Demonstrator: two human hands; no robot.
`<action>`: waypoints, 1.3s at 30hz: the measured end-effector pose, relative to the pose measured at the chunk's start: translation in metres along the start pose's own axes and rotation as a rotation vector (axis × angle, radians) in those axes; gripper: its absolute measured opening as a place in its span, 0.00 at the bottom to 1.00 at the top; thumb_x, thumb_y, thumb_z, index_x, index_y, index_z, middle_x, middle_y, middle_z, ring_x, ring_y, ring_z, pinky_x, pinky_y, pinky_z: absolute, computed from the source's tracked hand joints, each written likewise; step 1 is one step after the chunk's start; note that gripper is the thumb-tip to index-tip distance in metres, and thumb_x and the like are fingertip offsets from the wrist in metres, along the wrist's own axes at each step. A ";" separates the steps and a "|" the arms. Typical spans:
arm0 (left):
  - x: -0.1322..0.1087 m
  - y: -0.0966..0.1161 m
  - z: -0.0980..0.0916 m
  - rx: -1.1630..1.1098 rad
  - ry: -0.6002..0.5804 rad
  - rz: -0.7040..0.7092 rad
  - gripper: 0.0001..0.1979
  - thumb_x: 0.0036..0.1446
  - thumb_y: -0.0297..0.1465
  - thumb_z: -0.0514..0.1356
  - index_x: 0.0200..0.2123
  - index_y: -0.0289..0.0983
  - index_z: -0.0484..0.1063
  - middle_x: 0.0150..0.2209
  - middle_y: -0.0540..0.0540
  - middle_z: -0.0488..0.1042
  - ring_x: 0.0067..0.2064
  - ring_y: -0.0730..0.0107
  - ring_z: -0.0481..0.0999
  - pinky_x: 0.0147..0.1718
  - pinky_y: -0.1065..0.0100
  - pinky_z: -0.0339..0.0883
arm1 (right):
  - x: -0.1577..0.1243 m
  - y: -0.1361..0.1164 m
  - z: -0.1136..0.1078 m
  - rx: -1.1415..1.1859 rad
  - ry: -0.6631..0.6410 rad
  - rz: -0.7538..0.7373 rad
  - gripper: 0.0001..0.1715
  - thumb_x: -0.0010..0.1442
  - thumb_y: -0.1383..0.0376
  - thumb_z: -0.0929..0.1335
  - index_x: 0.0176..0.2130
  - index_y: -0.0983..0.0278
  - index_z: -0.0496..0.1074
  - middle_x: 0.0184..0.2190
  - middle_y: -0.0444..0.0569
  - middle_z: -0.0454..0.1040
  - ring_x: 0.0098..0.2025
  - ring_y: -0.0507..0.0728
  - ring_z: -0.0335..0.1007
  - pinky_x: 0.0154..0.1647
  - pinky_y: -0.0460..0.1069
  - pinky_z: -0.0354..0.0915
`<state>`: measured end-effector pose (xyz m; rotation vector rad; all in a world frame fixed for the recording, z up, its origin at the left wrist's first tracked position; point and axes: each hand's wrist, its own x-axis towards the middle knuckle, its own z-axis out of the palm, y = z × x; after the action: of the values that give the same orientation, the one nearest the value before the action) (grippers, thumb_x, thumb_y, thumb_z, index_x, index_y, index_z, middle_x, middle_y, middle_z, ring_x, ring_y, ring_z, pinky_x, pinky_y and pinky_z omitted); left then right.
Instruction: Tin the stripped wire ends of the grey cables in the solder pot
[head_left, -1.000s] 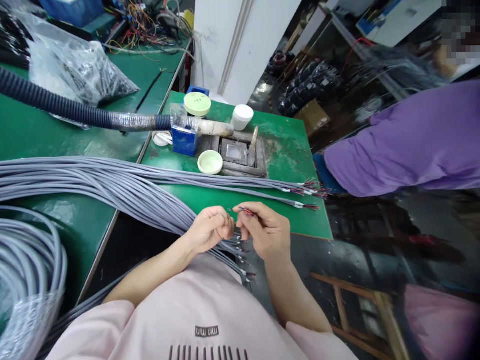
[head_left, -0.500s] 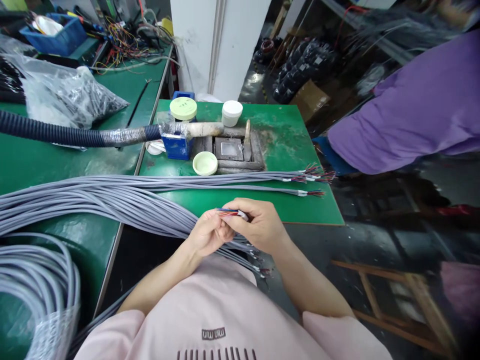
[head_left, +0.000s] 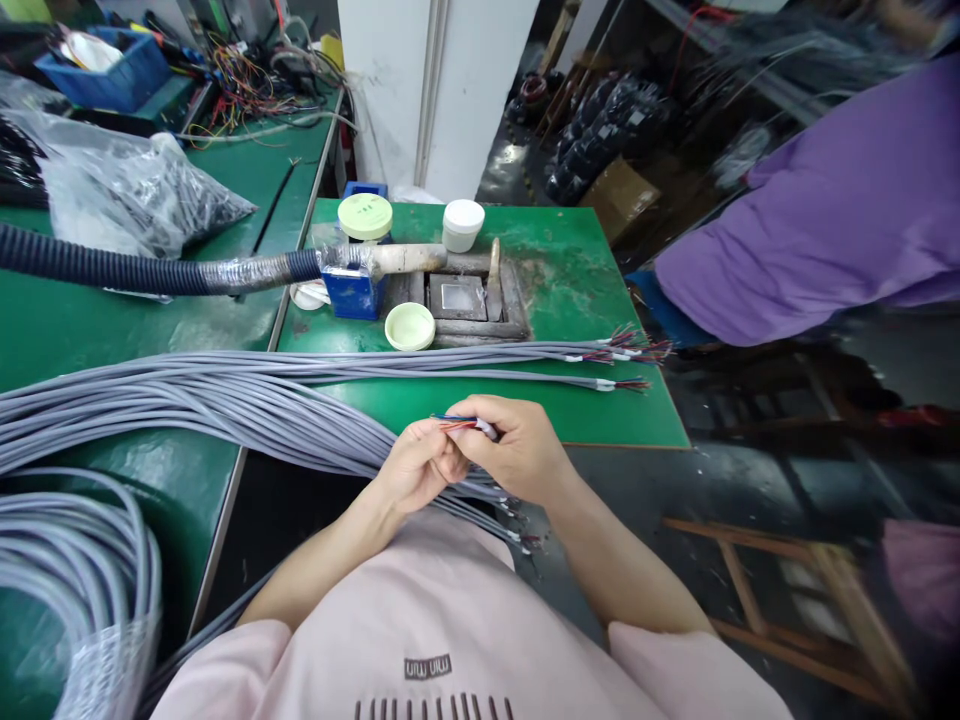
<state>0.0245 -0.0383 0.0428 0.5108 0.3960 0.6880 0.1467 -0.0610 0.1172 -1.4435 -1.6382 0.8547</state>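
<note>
My right hand (head_left: 521,445) is closed on the end of a grey cable, whose white-wrapped end (head_left: 486,428) shows between thumb and forefinger. Thin coloured wires (head_left: 456,424), red, orange and blue, stick out of it toward the left. The tips of those wires are pinched by my left hand (head_left: 420,465), its thumb against the fingers. Behind and below both hands runs a thick bundle of grey cables (head_left: 247,410). Other cable ends with fanned-out wires (head_left: 630,348) lie at the right of the green table (head_left: 577,420).
Beyond the cables are a solder pot (head_left: 459,298) with a brush (head_left: 494,280), a shallow light-green lid (head_left: 410,327), a white jar (head_left: 463,225) and a ribbed hose (head_left: 150,262). Coiled grey cable (head_left: 67,590) lies at left. A person in purple (head_left: 825,210) is at right.
Both hands stay almost in place. The coloured wires between the fingers have shifted and turned slightly, with more blue and orange showing.
</note>
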 end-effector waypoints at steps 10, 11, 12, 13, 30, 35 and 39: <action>-0.001 -0.001 -0.003 -0.021 -0.010 0.012 0.28 0.37 0.48 0.71 0.14 0.35 0.60 0.13 0.55 0.57 0.18 0.80 0.58 0.20 0.72 0.52 | 0.002 0.002 0.000 -0.006 -0.015 -0.008 0.14 0.50 0.72 0.63 0.30 0.63 0.77 0.23 0.41 0.74 0.24 0.47 0.62 0.25 0.43 0.57; -0.001 -0.001 -0.003 -0.026 -0.013 0.015 0.27 0.38 0.48 0.71 0.15 0.35 0.60 0.13 0.55 0.57 0.18 0.80 0.58 0.20 0.72 0.52 | 0.002 0.003 -0.001 -0.009 -0.020 -0.008 0.14 0.50 0.72 0.63 0.30 0.63 0.77 0.23 0.41 0.74 0.24 0.47 0.63 0.25 0.43 0.57; -0.001 -0.001 -0.004 -0.030 -0.011 0.017 0.27 0.38 0.47 0.71 0.15 0.35 0.61 0.13 0.55 0.57 0.18 0.80 0.58 0.20 0.72 0.53 | 0.002 0.004 -0.002 -0.012 -0.030 -0.009 0.14 0.50 0.72 0.63 0.30 0.63 0.77 0.23 0.41 0.74 0.24 0.48 0.63 0.25 0.43 0.57; -0.001 -0.001 -0.004 -0.032 -0.004 0.015 0.26 0.39 0.47 0.71 0.15 0.35 0.61 0.13 0.55 0.57 0.18 0.80 0.58 0.20 0.72 0.53 | 0.002 0.004 -0.003 -0.015 -0.042 -0.013 0.14 0.50 0.72 0.63 0.30 0.63 0.77 0.23 0.41 0.74 0.24 0.48 0.63 0.25 0.43 0.57; 0.000 0.012 -0.005 -0.027 0.051 0.026 0.20 0.42 0.37 0.71 0.15 0.32 0.66 0.12 0.53 0.65 0.16 0.80 0.64 0.19 0.76 0.59 | 0.011 0.005 -0.015 -0.120 -0.121 -0.156 0.12 0.52 0.74 0.64 0.32 0.66 0.77 0.26 0.44 0.77 0.24 0.47 0.65 0.27 0.43 0.56; 0.001 0.015 -0.006 0.015 0.102 0.015 0.19 0.39 0.37 0.72 0.15 0.32 0.67 0.11 0.52 0.66 0.16 0.80 0.65 0.19 0.76 0.60 | 0.012 0.004 -0.015 -0.236 -0.123 -0.210 0.10 0.54 0.74 0.64 0.31 0.66 0.75 0.26 0.45 0.76 0.25 0.48 0.65 0.28 0.44 0.56; 0.001 0.018 -0.007 0.069 0.191 0.032 0.18 0.36 0.35 0.73 0.16 0.32 0.68 0.12 0.51 0.68 0.16 0.79 0.65 0.19 0.77 0.60 | 0.011 0.005 -0.012 -0.397 -0.100 -0.229 0.10 0.55 0.73 0.63 0.30 0.66 0.74 0.25 0.45 0.74 0.25 0.49 0.62 0.27 0.45 0.52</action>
<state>0.0131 -0.0235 0.0466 0.5195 0.5936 0.7586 0.1585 -0.0500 0.1198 -1.4495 -2.0891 0.4959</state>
